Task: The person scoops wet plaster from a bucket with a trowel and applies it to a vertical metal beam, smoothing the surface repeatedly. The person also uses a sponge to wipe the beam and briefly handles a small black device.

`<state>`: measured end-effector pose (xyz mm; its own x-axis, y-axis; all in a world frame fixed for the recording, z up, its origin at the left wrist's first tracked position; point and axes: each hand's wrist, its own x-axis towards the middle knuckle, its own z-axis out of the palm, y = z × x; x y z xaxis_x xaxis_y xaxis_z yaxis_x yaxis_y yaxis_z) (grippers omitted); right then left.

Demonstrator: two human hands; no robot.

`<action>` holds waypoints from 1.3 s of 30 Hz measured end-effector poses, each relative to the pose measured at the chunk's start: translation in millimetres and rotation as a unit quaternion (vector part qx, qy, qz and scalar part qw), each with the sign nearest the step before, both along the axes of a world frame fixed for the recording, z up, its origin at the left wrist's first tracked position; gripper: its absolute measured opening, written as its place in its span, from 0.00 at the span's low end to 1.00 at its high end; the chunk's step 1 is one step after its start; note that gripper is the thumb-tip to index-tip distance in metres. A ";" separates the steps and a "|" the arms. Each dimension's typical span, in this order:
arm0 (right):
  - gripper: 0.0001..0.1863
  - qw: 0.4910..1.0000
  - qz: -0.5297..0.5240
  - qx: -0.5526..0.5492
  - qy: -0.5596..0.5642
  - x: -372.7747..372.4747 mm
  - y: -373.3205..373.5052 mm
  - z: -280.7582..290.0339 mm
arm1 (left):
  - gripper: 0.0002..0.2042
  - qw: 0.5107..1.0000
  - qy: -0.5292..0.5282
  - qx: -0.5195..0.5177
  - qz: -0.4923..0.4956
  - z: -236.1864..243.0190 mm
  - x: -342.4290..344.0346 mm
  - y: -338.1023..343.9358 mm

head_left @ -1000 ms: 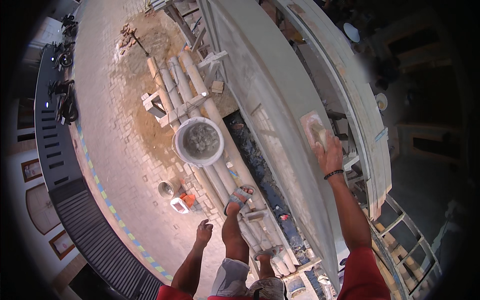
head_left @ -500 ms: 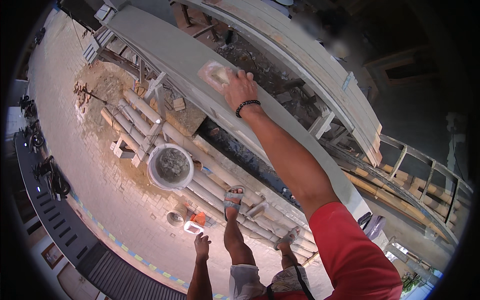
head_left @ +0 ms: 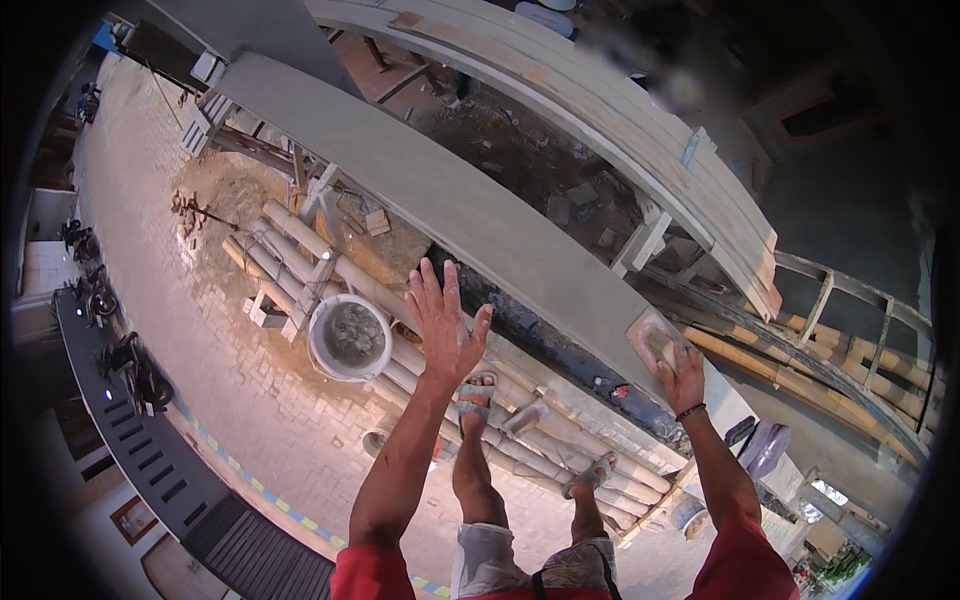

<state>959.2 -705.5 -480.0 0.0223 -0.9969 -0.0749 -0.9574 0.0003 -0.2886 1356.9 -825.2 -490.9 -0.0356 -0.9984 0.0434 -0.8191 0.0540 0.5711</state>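
My right hand [head_left: 684,379] grips a plastering float [head_left: 648,329], pinkish with a worn, pale handle. The float lies flat on the smooth grey top of a long plastered beam [head_left: 440,185], near its right end. My left hand [head_left: 446,322] is raised with the fingers spread and nothing in it, a little short of the beam's near edge. Just left of that hand, a white bucket [head_left: 318,350] with grey mortar in it stands by the bamboo poles.
My sandalled feet [head_left: 475,392] stand on lashed bamboo poles [head_left: 410,365] above paving. A dark ditch [head_left: 540,335] runs below the beam. Beyond it curves a pale wooden form [head_left: 600,105], with a metal ladder-like frame [head_left: 850,300] at right. Motorbikes [head_left: 135,370] stand far left.
My right hand has drawn the float along the beam toward its right end, nearer to me. My left hand has risen from low beside my leg and spread its fingers.
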 end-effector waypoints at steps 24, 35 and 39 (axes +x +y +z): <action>0.28 0.970 0.190 -0.111 -0.100 390.4 -365.5 -44.0 | 0.28 0.676 0.002 0.654 0.340 -93.3 157.8 491.7; 0.31 0.980 0.166 -0.108 -0.006 579.9 -517.2 -43.1 | 0.23 0.656 0.119 0.635 0.391 -92.8 117.5 679.5; 0.31 0.972 0.190 -0.140 0.016 559.6 -545.6 -56.3 | 0.24 0.659 0.128 0.686 0.280 -103.4 100.4 698.1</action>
<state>1518.8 -1251.1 -536.4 0.3952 -0.8983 0.1919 -0.8811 -0.4298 -0.1973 1457.2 -127.2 -594.2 0.1884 0.0422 -0.9812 -0.3585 -0.9272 -0.1087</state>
